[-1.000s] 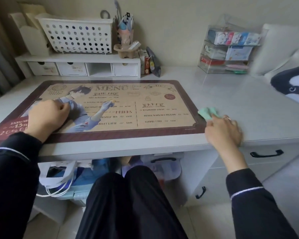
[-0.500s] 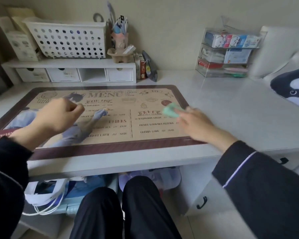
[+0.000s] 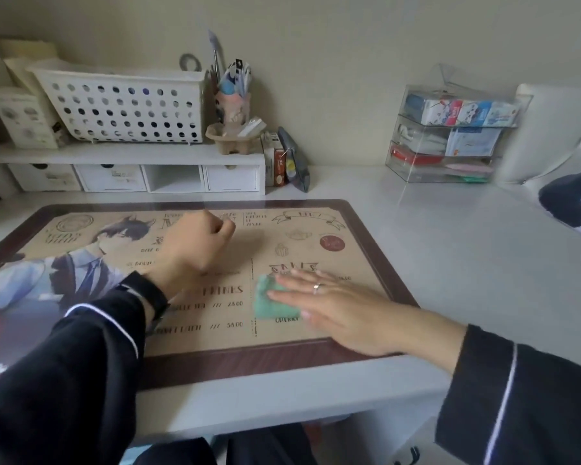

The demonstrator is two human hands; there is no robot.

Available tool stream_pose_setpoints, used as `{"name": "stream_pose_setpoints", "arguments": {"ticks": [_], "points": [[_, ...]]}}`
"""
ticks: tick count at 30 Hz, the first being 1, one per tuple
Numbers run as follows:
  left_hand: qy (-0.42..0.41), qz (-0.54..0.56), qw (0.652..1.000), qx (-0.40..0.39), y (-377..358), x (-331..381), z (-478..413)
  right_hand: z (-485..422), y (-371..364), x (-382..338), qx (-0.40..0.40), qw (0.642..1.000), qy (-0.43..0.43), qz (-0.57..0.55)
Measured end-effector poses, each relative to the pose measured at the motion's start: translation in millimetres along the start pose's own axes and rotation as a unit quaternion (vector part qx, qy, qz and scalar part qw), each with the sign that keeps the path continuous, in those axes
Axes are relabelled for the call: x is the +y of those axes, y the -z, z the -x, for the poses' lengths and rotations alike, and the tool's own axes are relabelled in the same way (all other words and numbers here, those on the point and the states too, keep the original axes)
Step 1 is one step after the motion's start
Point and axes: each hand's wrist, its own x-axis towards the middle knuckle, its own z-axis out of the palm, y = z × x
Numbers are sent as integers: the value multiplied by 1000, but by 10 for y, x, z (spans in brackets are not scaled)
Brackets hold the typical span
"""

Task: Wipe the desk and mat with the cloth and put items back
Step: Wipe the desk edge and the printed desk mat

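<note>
A brown-bordered menu-print mat (image 3: 366, 229) lies flat on the white desk (image 3: 467, 263). A small folded green cloth (image 3: 265, 302) sits on the mat's right half. My right hand (image 3: 336, 307) lies flat over the cloth's right side, fingers straight and pressing it onto the mat. My left hand (image 3: 195, 246) hovers over the mat's upper middle with fingers curled into a loose fist that holds nothing I can see.
At the back left a white shelf with small drawers (image 3: 131, 169) carries a perforated basket (image 3: 121, 105) and a pen holder (image 3: 232, 115). Small boxes (image 3: 279, 159) lean beside it. A clear drawer organiser (image 3: 450, 135) and an orca plush (image 3: 574, 206) sit at the right.
My right hand slid the cloth from the desk at the mat's right edge leftward onto the mat. My left hand lifted from the mat's left side and moved toward the upper middle.
</note>
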Motion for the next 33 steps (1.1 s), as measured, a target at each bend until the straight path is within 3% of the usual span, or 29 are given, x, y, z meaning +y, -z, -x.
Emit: {"name": "stream_pose_setpoints", "arguments": {"ticks": [4,6,7,8,10,13,16,18,20,23,25,27,29,31,33], "points": [[-24,-50,998,-9,-156,-110,38,-13,402,1170,103,968,-229,22],[-29,-66,997,-1,-162,-121,22,-43,516,1634,114,899,-419,53],[-31,-68,997,-3,-166,-122,15,-121,529,1703,116,864,-487,56],[-34,-69,997,-4,-174,-126,16,-248,522,1671,118,850,-510,55],[-33,-69,997,-9,-180,-143,7,-556,425,1413,125,898,-421,39],[-33,-71,997,-14,-191,-172,23,-728,176,738,75,985,-153,39],[-35,-78,996,-16,-215,-194,18,-512,92,590,-7,1000,9,26],[-35,-79,996,-18,-225,-189,2,-491,296,963,13,999,-44,4],[-31,-86,996,-15,-225,-171,-10,-513,487,1480,63,976,-205,26],[-24,-93,995,-9,-226,-155,-13,-722,567,1837,67,874,-475,76],[-24,-87,996,-9,-229,-161,-7,-1027,500,1677,87,842,-527,77],[-23,-79,997,-14,-228,-179,0,-1340,374,1390,99,892,-438,50],[-23,-76,997,-15,-223,-180,3,-1509,188,1054,76,957,-276,51],[-25,-71,997,-15,-214,-185,-2,-1473,99,900,48,984,-163,45],[-25,-70,997,-15,-202,-176,-3,-1350,169,1033,34,992,-119,35]]}}
